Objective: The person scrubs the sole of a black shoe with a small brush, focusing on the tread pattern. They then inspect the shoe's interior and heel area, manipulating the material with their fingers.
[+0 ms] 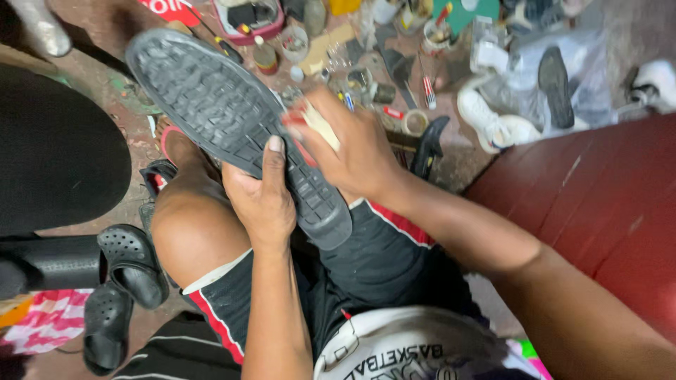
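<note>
A black shoe (211,105) lies sole-up across my knees, its ribbed tread facing me. My left hand (264,193) grips the shoe near its heel end, thumb pressed on the sole. My right hand (352,148) is closed on a small pale block with a red edge (317,123), held against the sole's right rim. The block looks blurred.
Black clogs (120,281) lie on the floor at lower left. Ahead, tools, tins, glue pots and tape (415,121) litter the ground. White shoes (493,123) and a plastic bag sit at upper right. A dark red surface (598,204) stands to my right, a black seat (56,155) to my left.
</note>
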